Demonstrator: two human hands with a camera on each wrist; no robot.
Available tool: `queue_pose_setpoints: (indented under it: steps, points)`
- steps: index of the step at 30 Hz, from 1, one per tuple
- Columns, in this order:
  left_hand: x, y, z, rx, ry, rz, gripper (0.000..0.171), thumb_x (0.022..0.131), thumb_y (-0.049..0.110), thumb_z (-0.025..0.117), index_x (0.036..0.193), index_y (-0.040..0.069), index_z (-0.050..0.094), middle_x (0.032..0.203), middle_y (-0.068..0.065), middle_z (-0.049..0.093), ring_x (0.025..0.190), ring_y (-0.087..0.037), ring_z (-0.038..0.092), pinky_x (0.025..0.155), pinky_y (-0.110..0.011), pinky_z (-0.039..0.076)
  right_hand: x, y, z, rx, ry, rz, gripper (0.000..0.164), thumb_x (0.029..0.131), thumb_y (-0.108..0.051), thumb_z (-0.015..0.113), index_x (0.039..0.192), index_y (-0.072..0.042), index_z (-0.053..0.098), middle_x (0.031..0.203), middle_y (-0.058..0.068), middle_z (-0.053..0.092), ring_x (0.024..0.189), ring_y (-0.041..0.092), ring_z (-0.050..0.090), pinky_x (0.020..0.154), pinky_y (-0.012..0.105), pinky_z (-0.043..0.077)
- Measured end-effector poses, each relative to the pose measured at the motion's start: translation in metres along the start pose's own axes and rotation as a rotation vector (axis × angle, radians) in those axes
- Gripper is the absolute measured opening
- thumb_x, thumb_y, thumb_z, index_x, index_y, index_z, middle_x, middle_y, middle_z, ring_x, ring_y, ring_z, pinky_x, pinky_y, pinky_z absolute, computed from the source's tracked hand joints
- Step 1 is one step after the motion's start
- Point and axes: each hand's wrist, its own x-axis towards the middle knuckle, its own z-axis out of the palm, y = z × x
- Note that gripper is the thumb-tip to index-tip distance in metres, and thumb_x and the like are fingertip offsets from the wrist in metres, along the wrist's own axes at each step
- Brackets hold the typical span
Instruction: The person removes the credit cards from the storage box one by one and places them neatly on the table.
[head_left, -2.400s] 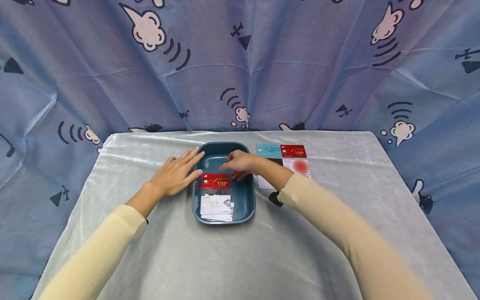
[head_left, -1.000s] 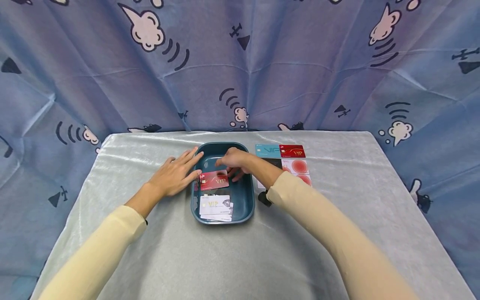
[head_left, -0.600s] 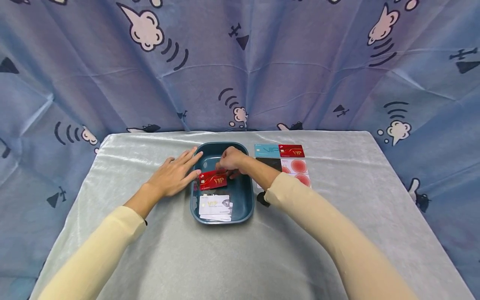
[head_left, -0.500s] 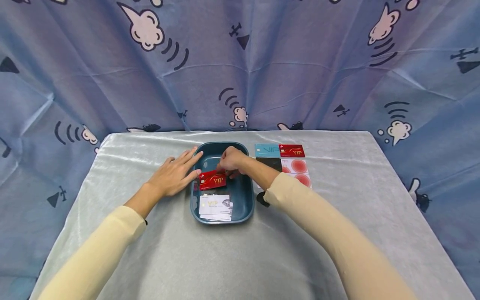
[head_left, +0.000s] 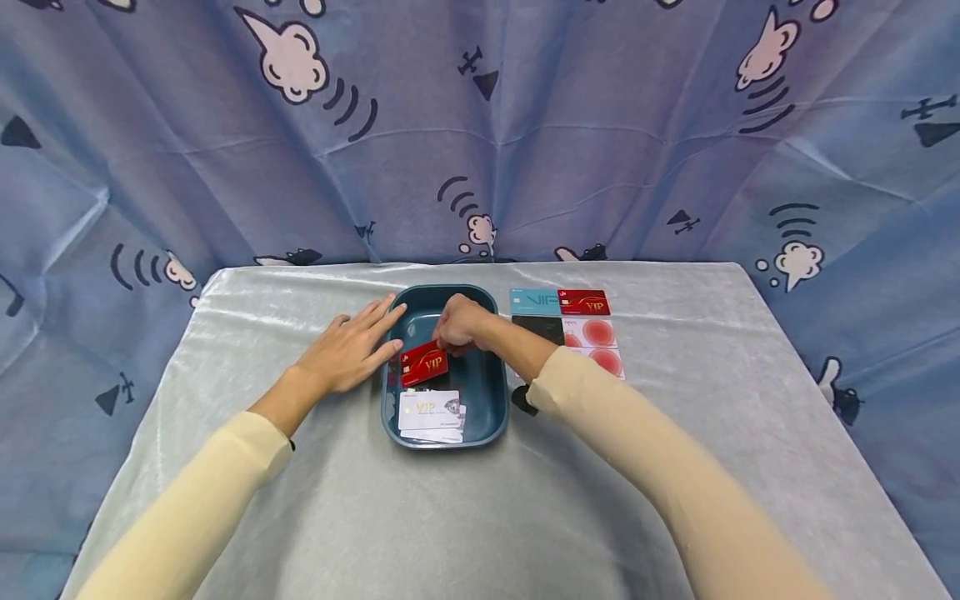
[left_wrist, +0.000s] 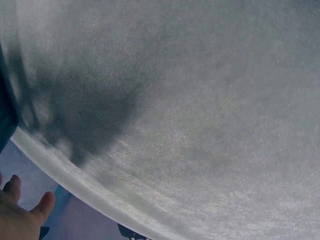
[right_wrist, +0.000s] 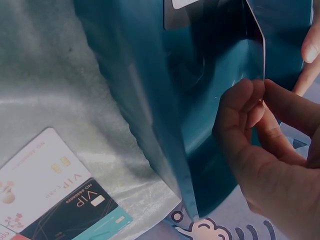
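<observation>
In the head view a red VIP card (head_left: 423,365) tilts up inside a dark teal tray (head_left: 483,408). My right hand (head_left: 459,322) pinches its upper right corner between thumb and fingertips. The right wrist view shows the card nearly edge-on, with my right hand (right_wrist: 280,145) gripping its end. My left hand (head_left: 352,346) lies with fingers spread on the tray's left rim. White cards (head_left: 429,410) overlap at the near end of the tray, and a black card (head_left: 435,383) shows partly beneath the red one.
Right of the tray, cards lie in rows on the grey cloth: a teal one (head_left: 534,301), a red one (head_left: 584,302), a black one (head_left: 534,329) and white ones with red circles (head_left: 599,332). My right forearm covers part of them. A patterned curtain (head_left: 480,125) hangs behind the table.
My right hand has closed on the red card's corner. The card, flat at first, has turned and lifted on its right side, baring the black card under it. My left hand stays put.
</observation>
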Motion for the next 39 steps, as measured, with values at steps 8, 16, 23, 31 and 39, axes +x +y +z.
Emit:
queue_pose_setpoints:
  steps: [8,16,23,31,39]
  points:
    - [0.000,-0.001,0.001,0.000,0.000,0.006,0.064,0.105,0.046,0.040,0.160,0.019,0.022,0.167,-0.005,0.011,0.151,-0.031,0.019,0.111,-0.065,0.023,-0.009,-0.002,-0.006,0.007,-0.013,-0.037,0.013,0.094,0.002,0.063,0.101,0.005,0.074,0.099,0.015,0.070,0.080,0.024,0.064,0.074,0.032,0.059]
    - [0.000,0.000,0.000,-0.005,0.006,0.010,0.064,0.106,0.045,0.041,0.160,0.018,0.022,0.167,-0.006,0.012,0.150,-0.031,0.020,0.111,-0.064,0.024,-0.026,-0.005,-0.016,-0.043,-0.036,-0.090,0.012,0.094,0.004,0.062,0.097,0.005,0.074,0.097,0.014,0.070,0.076,0.021,0.064,0.072,0.029,0.059]
    - [0.000,0.000,0.000,-0.008,0.010,0.010,0.064,0.105,0.045,0.041,0.160,0.018,0.022,0.167,-0.007,0.013,0.150,-0.032,0.020,0.111,-0.065,0.024,-0.041,-0.002,-0.024,-0.067,-0.049,-0.133,0.011,0.093,0.004,0.064,0.099,0.005,0.074,0.099,0.016,0.071,0.082,0.027,0.067,0.073,0.031,0.059]
    - [0.000,0.000,0.000,0.004,0.017,0.013,0.064,0.105,0.044,0.042,0.160,0.016,0.023,0.166,-0.008,0.014,0.150,-0.033,0.022,0.110,-0.066,0.025,-0.058,-0.001,-0.043,-0.087,-0.066,-0.156,0.015,0.094,0.002,0.063,0.106,0.004,0.072,0.111,0.017,0.069,0.090,0.027,0.063,0.076,0.033,0.059]
    - [0.000,0.000,0.000,0.011,0.017,0.026,0.064,0.105,0.046,0.040,0.160,0.017,0.022,0.166,-0.007,0.014,0.150,-0.031,0.021,0.110,-0.065,0.026,-0.076,0.007,-0.069,-0.102,-0.089,-0.154,0.016,0.095,0.001,0.062,0.108,0.002,0.071,0.114,0.016,0.068,0.094,0.028,0.059,0.078,0.034,0.058]
